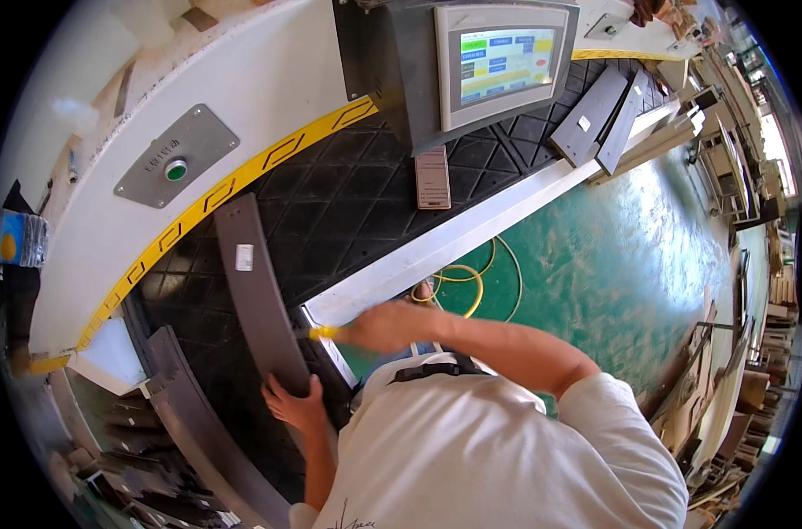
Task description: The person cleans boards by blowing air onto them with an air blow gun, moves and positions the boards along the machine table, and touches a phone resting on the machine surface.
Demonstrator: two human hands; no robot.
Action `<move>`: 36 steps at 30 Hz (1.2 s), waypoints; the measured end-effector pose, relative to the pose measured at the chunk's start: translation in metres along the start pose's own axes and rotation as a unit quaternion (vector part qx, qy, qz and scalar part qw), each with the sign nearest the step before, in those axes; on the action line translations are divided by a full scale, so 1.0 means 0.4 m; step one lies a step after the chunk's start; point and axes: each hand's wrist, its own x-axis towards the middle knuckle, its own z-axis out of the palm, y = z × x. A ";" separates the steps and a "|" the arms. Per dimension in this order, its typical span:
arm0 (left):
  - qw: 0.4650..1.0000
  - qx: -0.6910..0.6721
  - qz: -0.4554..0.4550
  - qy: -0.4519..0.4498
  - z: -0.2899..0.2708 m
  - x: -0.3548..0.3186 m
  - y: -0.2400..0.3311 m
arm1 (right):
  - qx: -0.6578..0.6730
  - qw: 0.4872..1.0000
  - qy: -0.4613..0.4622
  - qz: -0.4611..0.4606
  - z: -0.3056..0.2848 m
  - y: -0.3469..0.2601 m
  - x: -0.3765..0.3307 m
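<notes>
A long grey board (255, 291) with a small white label lies on the black rubber machine bed (348, 194). My left hand (292, 406) grips the board's near end, fingers over its edge. My right hand (379, 326) is blurred just right of the board, closed on a small yellow tool (321, 332) whose tip points at the board's right edge. The kind of tool is too blurred to tell.
A grey touch-screen console (502, 62) stands over the bed, a small remote-like panel (432, 176) below it. A green button on a metal plate (176, 167) sits on the white machine frame. More grey boards (595, 115) lie far right and several at lower left (185, 414). Yellow hose (471, 278) coils on the green floor.
</notes>
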 end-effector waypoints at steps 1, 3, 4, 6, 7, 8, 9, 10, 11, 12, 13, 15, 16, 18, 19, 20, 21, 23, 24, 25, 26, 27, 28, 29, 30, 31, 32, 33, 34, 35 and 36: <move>1.000 -0.014 0.012 -0.013 -0.009 -0.026 0.015 | -0.055 0.996 0.067 -0.010 -0.004 0.047 0.022; 0.999 -0.028 0.022 -0.023 -0.015 -0.075 0.029 | 0.025 0.982 0.139 0.128 -0.097 0.053 0.053; 0.999 -0.025 0.028 -0.034 -0.016 -0.097 0.028 | -0.003 0.970 0.192 0.145 -0.121 0.076 0.079; 0.997 -0.031 0.038 -0.052 -0.011 -0.122 0.015 | -0.066 0.962 0.219 0.150 -0.166 0.123 0.105; 0.998 -0.032 0.036 -0.047 -0.006 -0.129 0.012 | -0.103 0.957 0.227 0.147 -0.180 0.126 0.117; 0.998 -0.037 0.034 -0.047 -0.002 -0.133 0.009 | -0.106 0.957 0.229 0.143 -0.189 0.125 0.131; 0.997 -0.038 0.032 -0.052 -0.002 -0.136 0.010 | -0.117 0.958 0.226 0.128 -0.197 0.124 0.145; 0.998 -0.036 0.031 -0.051 -0.003 -0.137 0.010 | -0.129 0.960 0.224 0.112 -0.201 0.120 0.159; 0.998 -0.039 0.032 -0.049 -0.003 -0.137 0.011 | -0.129 0.960 0.224 0.110 -0.196 0.108 0.176; 0.998 -0.042 0.032 -0.047 -0.002 -0.137 0.013 | -0.122 0.964 0.216 0.093 -0.194 0.083 0.193; 0.998 -0.041 0.029 -0.046 -0.002 -0.138 0.013 | -0.114 0.969 0.207 0.074 -0.200 0.049 0.205; 0.998 -0.044 0.035 -0.036 -0.006 -0.139 0.012 | -0.011 0.975 0.159 0.153 -0.217 0.031 0.217; 0.998 -0.044 0.034 -0.035 -0.009 -0.137 0.013 | -0.070 0.974 0.175 0.123 -0.215 0.047 0.207; 0.998 -0.047 0.033 -0.037 -0.010 -0.136 0.016 | -0.161 0.964 0.187 0.103 -0.225 0.073 0.173; 0.998 -0.047 0.033 -0.036 -0.011 -0.137 0.015 | -0.154 0.964 0.188 0.108 -0.226 0.095 0.166; 0.998 -0.043 0.033 -0.035 -0.012 -0.136 0.015 | -0.136 0.966 0.190 0.110 -0.221 0.100 0.160; 0.998 -0.040 0.035 -0.034 -0.008 -0.134 0.018 | -0.117 0.967 0.194 0.113 -0.221 0.100 0.151; 0.999 -0.034 0.032 -0.029 -0.004 -0.145 0.007 | -0.033 0.976 0.167 0.135 -0.258 0.000 0.117; 0.999 -0.031 0.037 -0.024 -0.003 -0.140 0.008 | 0.052 0.975 0.146 0.161 -0.277 -0.032 0.098; 0.998 -0.031 0.041 -0.024 -0.002 -0.137 0.010 | 0.053 0.974 0.149 0.162 -0.274 -0.024 0.096; 0.998 -0.034 0.039 -0.027 -0.002 -0.135 0.013 | 0.049 0.973 0.149 0.167 -0.265 -0.005 0.097; 0.998 -0.036 0.037 -0.031 -0.004 -0.137 0.018 | 0.045 0.973 0.147 0.172 -0.254 0.010 0.095; 0.998 -0.036 0.040 -0.032 -0.009 -0.134 0.019 | 0.016 0.965 0.206 0.162 -0.235 0.027 0.079; 0.997 -0.039 0.039 -0.056 -0.015 -0.129 0.018 | 0.018 0.964 0.208 0.165 -0.217 0.046 0.060; 0.995 -0.041 0.033 -0.079 -0.020 -0.125 0.019 | 0.122 0.959 0.152 0.207 -0.219 0.036 0.029; 0.996 -0.040 0.031 -0.079 -0.026 -0.124 0.020 | 0.224 0.939 0.092 0.244 -0.210 0.031 0.001; 0.995 -0.045 0.019 -0.088 -0.030 -0.122 0.022 | 0.170 0.955 0.118 0.214 -0.171 0.044 -0.029; 0.994 -0.051 0.009 -0.097 -0.032 -0.117 0.026 | 0.115 0.965 0.146 0.185 -0.133 0.057 -0.068; 0.994 -0.050 0.005 -0.096 -0.032 -0.116 0.022 | 0.158 0.965 0.112 0.179 -0.123 0.045 -0.109; 0.992 -0.071 0.026 -0.096 -0.029 -0.114 0.020 | 0.200 0.961 0.080 0.175 -0.116 0.034 -0.153; 0.989 -0.093 0.052 -0.101 -0.032 -0.119 0.016 | 0.178 0.969 0.087 0.149 -0.071 0.051 -0.181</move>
